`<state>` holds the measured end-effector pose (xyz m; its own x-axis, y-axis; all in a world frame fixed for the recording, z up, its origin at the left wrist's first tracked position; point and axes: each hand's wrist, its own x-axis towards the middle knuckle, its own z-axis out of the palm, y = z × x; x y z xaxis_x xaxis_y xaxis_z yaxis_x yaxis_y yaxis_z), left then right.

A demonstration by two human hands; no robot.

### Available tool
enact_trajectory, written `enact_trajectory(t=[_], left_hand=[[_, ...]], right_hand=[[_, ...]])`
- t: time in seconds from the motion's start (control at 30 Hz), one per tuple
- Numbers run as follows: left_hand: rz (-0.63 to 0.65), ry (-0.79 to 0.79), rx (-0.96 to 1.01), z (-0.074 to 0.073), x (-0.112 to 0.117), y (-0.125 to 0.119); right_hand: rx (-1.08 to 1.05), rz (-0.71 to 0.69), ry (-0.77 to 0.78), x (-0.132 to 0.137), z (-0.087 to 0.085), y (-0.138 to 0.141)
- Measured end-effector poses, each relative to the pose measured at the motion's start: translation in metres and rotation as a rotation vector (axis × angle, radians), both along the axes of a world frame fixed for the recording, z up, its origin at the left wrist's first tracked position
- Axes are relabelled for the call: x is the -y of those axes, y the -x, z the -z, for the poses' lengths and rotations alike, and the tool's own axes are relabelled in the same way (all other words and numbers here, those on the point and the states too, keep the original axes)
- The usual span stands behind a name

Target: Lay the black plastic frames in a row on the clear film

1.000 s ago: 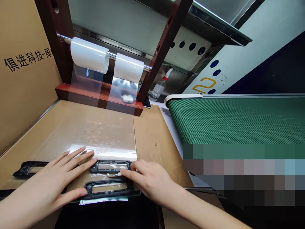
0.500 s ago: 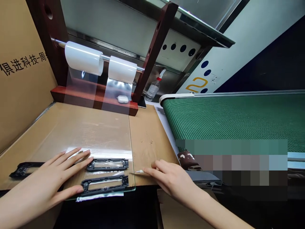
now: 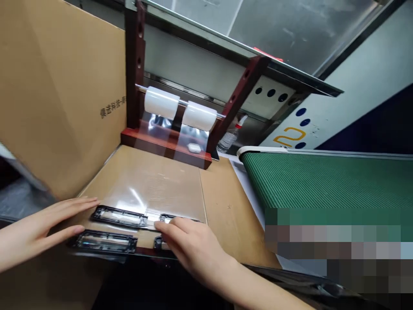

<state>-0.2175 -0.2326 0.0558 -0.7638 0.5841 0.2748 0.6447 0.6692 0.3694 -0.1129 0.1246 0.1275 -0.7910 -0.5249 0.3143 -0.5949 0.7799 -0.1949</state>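
Black plastic frames lie on a glass plate (image 3: 167,189) at the table's near edge: one at the far left (image 3: 119,216), one nearer me (image 3: 103,242), and others partly hidden under my right hand. My left hand (image 3: 41,226) lies flat with fingers stretched out, fingertips just left of the two visible frames. My right hand (image 3: 190,245) rests palm down with fingers apart on the right-hand frames (image 3: 166,218), pressing on them. Clear film runs from two white rolls (image 3: 179,110) down onto the plate.
A dark red stand (image 3: 161,146) carries the film rolls at the back, with a white earbud case (image 3: 194,148) on its base. A cardboard wall (image 3: 58,94) stands left. A green conveyor belt (image 3: 322,181) runs along the right; a spray bottle (image 3: 230,135) stands behind it.
The camera swung left and back. My right hand came back from the table right of the plate onto the right-hand frames. My left hand now lies left of the frames.
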Motion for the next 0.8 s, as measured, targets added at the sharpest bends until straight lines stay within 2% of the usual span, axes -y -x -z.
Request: enact_trajectory(t=[0.1, 0.17, 0.27, 0.4, 0.53, 0.67, 0.8], left_hand=[[0.068, 0.1, 0.179, -0.004, 0.007, -0.003], [0.068, 0.123, 0.233, -0.008, 0.006, -0.003], [0.074, 0.069, 0.216, -0.008, 0.002, -0.002], [0.086, 0.002, 0.131, 0.001, 0.0, -0.001], [0.095, 0.018, 0.143, 0.01, 0.002, -0.001], [0.089, 0.033, 0.146, 0.015, 0.005, -0.002], [0.083, 0.055, 0.135, 0.006, 0.002, -0.002]], right_hand=[[-0.007, -0.02, -0.079, 0.04, 0.01, 0.02], [0.002, -0.029, -0.126, 0.06, 0.017, 0.03], [-0.002, -0.049, -0.201, 0.083, 0.025, 0.04], [0.028, -0.054, -0.265, 0.101, 0.025, 0.048], [0.03, -0.092, -0.277, 0.106, 0.022, 0.051], [0.008, -0.138, -0.264, 0.098, 0.02, 0.05], [-0.004, -0.149, -0.26, 0.08, 0.019, 0.045]])
